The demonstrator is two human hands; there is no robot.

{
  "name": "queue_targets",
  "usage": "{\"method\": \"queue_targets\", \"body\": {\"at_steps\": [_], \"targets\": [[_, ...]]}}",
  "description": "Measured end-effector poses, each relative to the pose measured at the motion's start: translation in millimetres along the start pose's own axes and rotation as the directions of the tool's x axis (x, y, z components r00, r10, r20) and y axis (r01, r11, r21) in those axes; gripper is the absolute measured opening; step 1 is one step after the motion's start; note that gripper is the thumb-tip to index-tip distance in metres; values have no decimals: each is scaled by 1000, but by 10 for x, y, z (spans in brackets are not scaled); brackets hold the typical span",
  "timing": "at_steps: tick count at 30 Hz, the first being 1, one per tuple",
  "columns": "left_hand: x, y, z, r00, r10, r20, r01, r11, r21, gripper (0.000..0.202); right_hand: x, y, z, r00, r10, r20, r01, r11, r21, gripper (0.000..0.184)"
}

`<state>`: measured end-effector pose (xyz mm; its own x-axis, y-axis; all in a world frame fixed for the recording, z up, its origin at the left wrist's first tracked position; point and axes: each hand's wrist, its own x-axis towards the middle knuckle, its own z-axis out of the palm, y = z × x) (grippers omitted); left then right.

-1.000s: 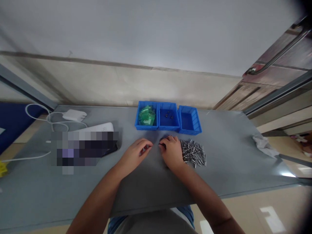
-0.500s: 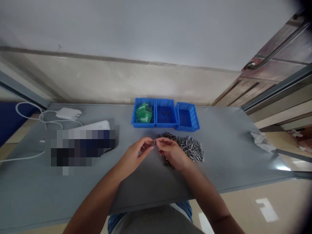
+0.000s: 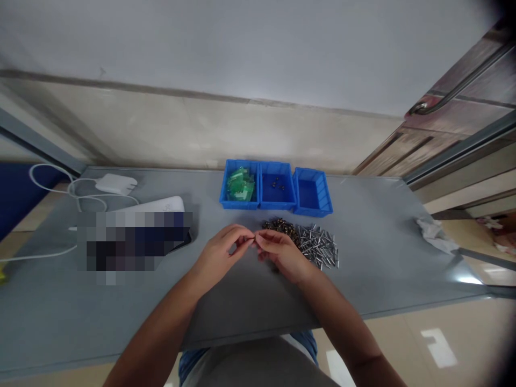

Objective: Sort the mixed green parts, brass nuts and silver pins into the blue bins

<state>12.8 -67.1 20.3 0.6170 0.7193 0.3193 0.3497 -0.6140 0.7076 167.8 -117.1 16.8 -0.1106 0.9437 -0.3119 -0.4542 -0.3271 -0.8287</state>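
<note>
Left hand (image 3: pixel 220 252) and right hand (image 3: pixel 281 255) meet fingertip to fingertip, pinching a tiny metal part (image 3: pixel 253 237) between them above the counter (image 3: pixel 374 269), its long axis too small to tell; the right hand lies nearer the rivets (image 3: pixel 318 247).

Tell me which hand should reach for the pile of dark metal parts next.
Probably the right hand: it sits just below the pile of dark metal parts, beside the steel rivets, while the left hand lies farther off, pinching a tiny part with it.
</note>
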Motion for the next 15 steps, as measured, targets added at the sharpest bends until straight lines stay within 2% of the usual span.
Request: {"method": "queue_targets", "body": {"at_steps": [2, 5, 9, 12, 15], "targets": [[0, 9, -12, 999, 38, -17, -38, 999, -2, 10, -1, -3, 5, 1000, 19, 18, -20, 999, 33, 20], [4, 15, -30, 999, 32, -6, -32, 999, 2, 11, 5, 4, 2, 1000, -8, -2, 8, 1000, 9, 20], [8, -14, -29, 1000, -12, 19, 12, 1000, 4, 8, 2, 15, 1, 983, -158, -94, 139, 972, -188, 20], [5, -68, -1, 1000, -14, 4, 14, 1000, 3, 8, -28, 13, 29, 932, -338, -130, 259, 873, -413, 18], [7, -112, 23, 999, -40, 27, 40, 999, -23, 7, -70, 12, 72, 863, -496, -95, 344, 715, -609, 15]]}}
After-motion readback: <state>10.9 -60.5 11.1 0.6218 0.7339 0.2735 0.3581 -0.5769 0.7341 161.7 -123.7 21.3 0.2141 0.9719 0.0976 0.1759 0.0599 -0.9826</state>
